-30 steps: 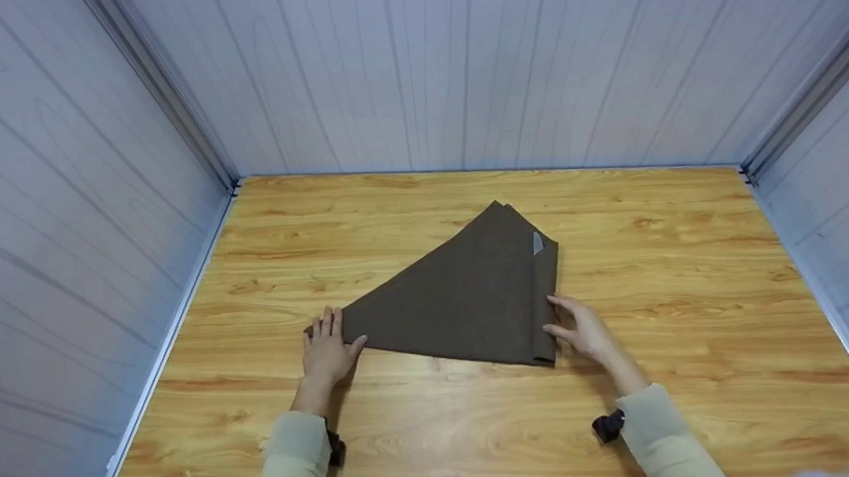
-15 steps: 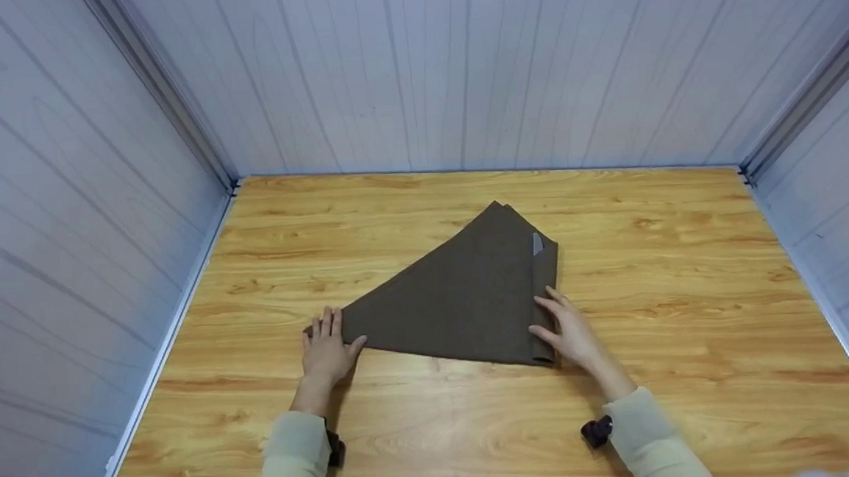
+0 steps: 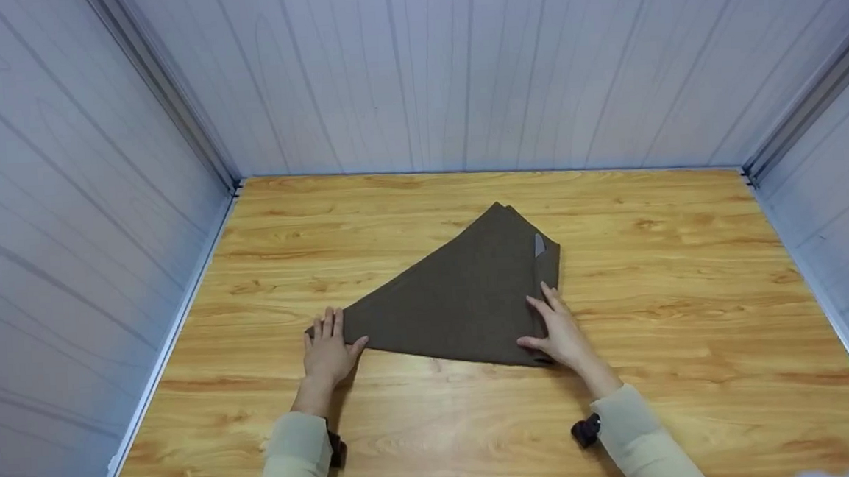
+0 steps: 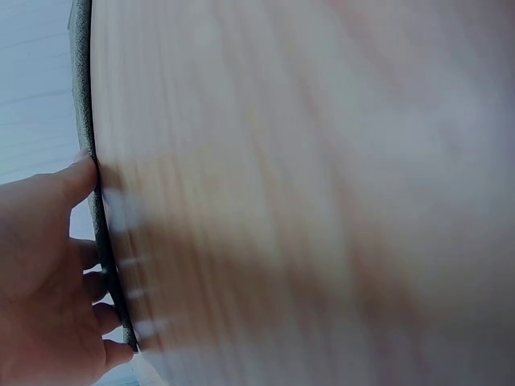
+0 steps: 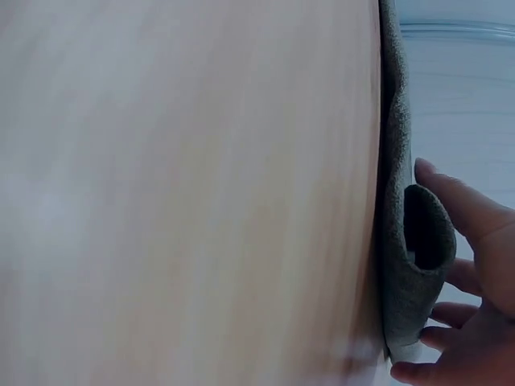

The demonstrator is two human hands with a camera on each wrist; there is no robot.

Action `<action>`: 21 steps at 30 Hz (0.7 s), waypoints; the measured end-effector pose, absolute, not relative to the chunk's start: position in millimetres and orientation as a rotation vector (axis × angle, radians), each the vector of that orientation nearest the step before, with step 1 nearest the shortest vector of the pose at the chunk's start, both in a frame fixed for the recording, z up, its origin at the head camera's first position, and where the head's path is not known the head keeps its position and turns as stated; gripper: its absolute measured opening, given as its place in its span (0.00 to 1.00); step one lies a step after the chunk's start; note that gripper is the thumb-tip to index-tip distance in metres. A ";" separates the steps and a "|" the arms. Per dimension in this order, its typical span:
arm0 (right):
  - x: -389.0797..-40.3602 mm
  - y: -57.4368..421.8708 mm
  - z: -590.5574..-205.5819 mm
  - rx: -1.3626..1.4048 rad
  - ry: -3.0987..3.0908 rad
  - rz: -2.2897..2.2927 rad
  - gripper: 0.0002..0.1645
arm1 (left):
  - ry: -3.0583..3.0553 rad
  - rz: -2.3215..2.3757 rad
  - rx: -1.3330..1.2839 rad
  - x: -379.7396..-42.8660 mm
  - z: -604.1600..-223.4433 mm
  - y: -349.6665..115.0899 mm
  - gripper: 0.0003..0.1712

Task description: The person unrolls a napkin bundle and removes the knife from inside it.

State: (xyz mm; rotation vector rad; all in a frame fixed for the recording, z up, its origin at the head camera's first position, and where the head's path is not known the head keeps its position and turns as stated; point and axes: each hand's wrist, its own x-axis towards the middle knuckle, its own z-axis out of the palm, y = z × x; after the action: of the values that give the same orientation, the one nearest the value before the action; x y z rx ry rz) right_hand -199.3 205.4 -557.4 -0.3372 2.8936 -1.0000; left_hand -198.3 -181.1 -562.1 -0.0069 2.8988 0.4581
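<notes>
A dark brown folded cloth [image 3: 443, 304] lies flat in the middle of the tabletop, narrow at its left end and wide at its right. My left hand [image 3: 327, 353] rests on the narrow end with fingers straight and thumb at the near edge. At the wide end the cloth is doubled over into a loose roll [image 5: 428, 233], whose hollow end shows in the right wrist view. My right hand [image 3: 567, 339] lies over this roll, fingers spread and thumb reaching onto the cloth. Near the roll's far end a small light-grey patch [image 3: 540, 245] peeks out.
The wood-grain tabletop [image 3: 693, 288] surrounds the cloth. Pale panel walls [image 3: 421, 69] close it in at the back and on both sides. A dark wrist camera [image 3: 586, 431] sits at the right cuff.
My right hand has moved left, from the roll's outer edge to over the roll, its thumb now past it on the cloth. The left hand and the rest of the cloth stay put.
</notes>
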 end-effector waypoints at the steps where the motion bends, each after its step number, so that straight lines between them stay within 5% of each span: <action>1: -199.2 206.1 -557.2 -0.335 2.892 -0.988 0.45 | 2.900 0.457 -0.007 -198.3 -562.0 -181.1 0.43; 21: -192.2 227.4 -549.9 -0.252 2.834 -1.041 0.42 | 2.918 0.470 0.012 -197.5 -561.8 -180.7 0.43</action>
State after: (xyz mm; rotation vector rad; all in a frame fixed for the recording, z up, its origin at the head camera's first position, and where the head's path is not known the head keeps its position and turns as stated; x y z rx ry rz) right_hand -192.2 227.4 -549.9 -0.2523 2.8339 -1.0414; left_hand -197.5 -180.7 -561.8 0.0123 2.9181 0.4698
